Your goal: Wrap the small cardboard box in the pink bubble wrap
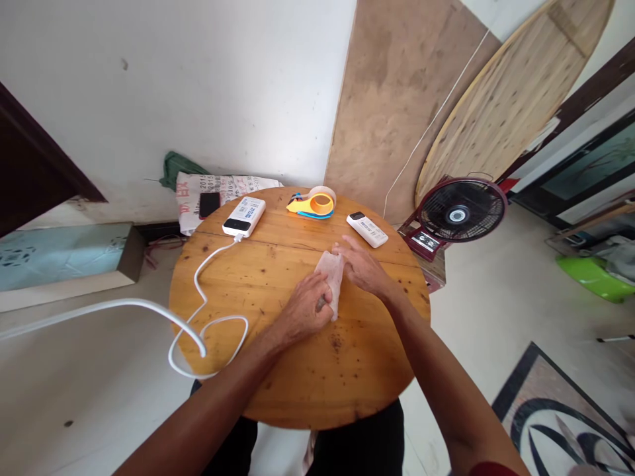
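rested the curled fingers of the left hand (308, 305) on a pale packet (328, 264), flat on the round bench (302, 390); could not tell whether pinching. set the spread fingers of the right hand (363, 264) at its far right corner, near a white power bank (368, 231).

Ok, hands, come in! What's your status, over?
Left hand on pale, flat packet. Right hand at its far end. Yellow tape dispenser beyond, not in the way.
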A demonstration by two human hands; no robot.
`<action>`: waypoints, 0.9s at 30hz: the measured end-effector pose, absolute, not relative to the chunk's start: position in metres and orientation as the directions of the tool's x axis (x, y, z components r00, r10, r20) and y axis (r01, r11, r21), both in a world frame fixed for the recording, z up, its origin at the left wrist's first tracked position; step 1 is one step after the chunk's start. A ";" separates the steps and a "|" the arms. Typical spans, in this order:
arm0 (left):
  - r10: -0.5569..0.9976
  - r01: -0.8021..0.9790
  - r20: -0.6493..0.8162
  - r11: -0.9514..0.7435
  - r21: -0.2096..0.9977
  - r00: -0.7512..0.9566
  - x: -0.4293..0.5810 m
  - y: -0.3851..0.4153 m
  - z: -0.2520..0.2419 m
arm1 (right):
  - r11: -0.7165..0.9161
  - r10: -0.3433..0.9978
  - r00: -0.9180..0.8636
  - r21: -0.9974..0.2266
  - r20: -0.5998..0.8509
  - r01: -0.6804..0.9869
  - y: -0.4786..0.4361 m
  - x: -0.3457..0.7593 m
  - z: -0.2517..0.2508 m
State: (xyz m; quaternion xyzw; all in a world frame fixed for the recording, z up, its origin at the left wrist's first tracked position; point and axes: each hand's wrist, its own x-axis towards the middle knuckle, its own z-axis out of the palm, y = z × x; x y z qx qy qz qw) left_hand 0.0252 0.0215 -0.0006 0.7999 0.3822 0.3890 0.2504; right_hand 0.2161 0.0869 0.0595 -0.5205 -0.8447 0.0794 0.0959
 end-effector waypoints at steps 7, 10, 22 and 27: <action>0.804 0.486 0.470 -0.595 0.640 0.364 0.024 0.015 0.002 | 0.394 0.910 -0.393 -0.564 0.130 0.725 0.102 0.218 0.039; 0.802 0.492 0.475 -0.598 0.633 0.362 0.024 0.013 0.004 | 0.305 0.950 -0.268 -0.671 0.162 0.676 0.105 0.216 0.031; 0.742 0.529 0.555 -0.664 0.529 0.376 0.022 0.009 0.006 | -0.091 0.996 0.090 -0.519 -0.027 0.850 0.095 0.199 0.020; 0.735 0.525 0.559 -0.672 0.523 0.384 0.021 0.009 0.008 | -0.117 0.991 0.135 -0.515 -0.003 0.849 0.099 0.198 0.014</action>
